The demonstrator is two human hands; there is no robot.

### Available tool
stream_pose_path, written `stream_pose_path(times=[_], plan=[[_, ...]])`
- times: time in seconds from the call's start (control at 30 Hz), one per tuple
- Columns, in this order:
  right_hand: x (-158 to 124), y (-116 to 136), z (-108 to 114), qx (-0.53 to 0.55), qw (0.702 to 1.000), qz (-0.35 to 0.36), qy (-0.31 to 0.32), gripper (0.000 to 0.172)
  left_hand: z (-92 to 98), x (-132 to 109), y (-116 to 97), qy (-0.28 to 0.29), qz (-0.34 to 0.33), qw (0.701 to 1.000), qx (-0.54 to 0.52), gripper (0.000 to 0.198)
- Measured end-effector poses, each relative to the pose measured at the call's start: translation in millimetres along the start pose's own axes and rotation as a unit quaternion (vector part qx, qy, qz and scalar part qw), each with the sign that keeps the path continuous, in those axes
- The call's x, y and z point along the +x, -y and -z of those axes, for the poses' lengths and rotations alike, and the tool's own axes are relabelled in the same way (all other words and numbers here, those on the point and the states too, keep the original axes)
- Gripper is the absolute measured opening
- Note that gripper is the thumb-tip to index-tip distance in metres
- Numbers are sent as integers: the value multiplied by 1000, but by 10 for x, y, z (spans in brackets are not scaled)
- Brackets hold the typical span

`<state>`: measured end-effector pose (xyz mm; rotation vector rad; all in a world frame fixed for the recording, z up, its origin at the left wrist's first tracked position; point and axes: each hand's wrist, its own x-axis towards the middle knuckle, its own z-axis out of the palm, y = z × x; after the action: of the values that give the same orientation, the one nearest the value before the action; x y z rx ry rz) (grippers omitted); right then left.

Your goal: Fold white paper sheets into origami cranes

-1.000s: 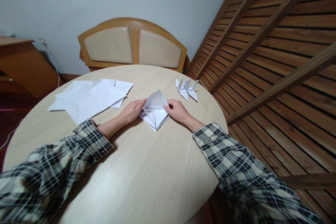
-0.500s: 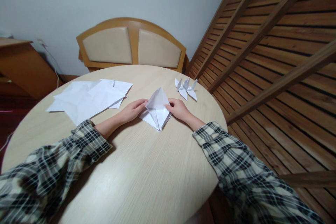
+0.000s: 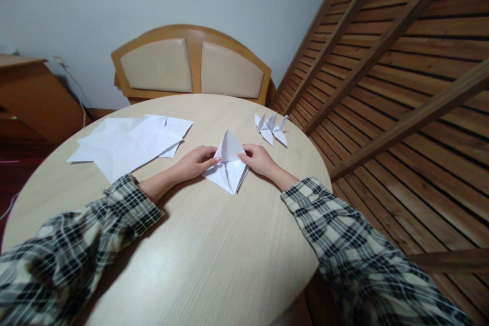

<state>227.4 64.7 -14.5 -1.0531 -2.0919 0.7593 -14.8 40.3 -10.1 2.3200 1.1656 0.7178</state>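
A partly folded sheet of white paper point(image 3: 234, 172) rests on the round table between my hands, one pointed flap standing up at its far side. My left hand point(image 3: 195, 162) grips its left edge, thumb on top and fingers underneath or behind. On the opposite edge, my right hand point(image 3: 260, 159) pinches the paper with the thumb over the flap's base. The fingers behind the paper are partly hidden. Just beyond my right hand sit several folded white paper cranes point(image 3: 272, 127), close together with their wings spread.
Loose, creased white sheets point(image 3: 122, 142) lie overlapping on the left of the pale wooden table point(image 3: 198, 265). Past the far edge stands a padded headboard point(image 3: 156, 67). A slatted wooden panel point(image 3: 401, 86) leans along the right. Wooden furniture point(image 3: 30, 97) stands at far left.
My left thumb has moved inward and down onto the paper's left side. The raised flap has narrowed and its tip has shifted slightly left. My right hand has barely moved.
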Motion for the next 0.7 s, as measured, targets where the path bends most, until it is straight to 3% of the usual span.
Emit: stream_pose_path(times=[0.7], plan=[[-2,19,13,-5,1000,16,25,22,-4,-1,15,-17,44,999,13,33]])
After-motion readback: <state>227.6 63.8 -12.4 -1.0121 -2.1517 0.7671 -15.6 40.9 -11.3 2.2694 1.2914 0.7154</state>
